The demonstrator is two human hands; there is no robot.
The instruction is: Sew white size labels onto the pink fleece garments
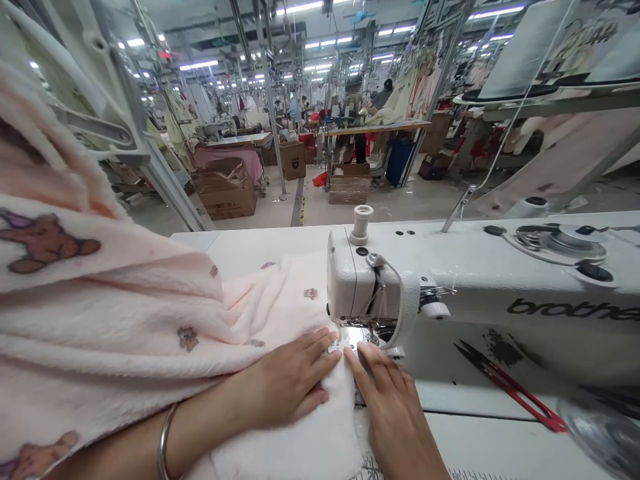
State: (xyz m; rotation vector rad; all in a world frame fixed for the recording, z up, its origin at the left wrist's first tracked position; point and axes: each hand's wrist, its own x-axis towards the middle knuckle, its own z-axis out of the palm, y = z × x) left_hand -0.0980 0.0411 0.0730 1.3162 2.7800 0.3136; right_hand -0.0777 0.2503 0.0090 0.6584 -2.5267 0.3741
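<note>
Pink plush fabric (pixel 240 327) with printed brown bears spreads over the left of the table and runs under the head of a white sewing machine (pixel 430 267). My left hand (pixel 295 377) lies flat on the fabric, fingers stretched toward the presser foot area. Beside the needle area, my right hand (pixel 387 393) rests with fingers extended at the fabric's right edge, its fingertips close to the left ones. The needle itself is hard to make out behind the fingertips and machine head.
Red-handled thread snips (pixel 515 390) lie on the machine bed at right. Thread cones (pixel 523 53) stand upper right. A metal post (pixel 170 187) rises at left. Beyond are cardboard boxes (pixel 225 190), other workstations and a person (pixel 384 97).
</note>
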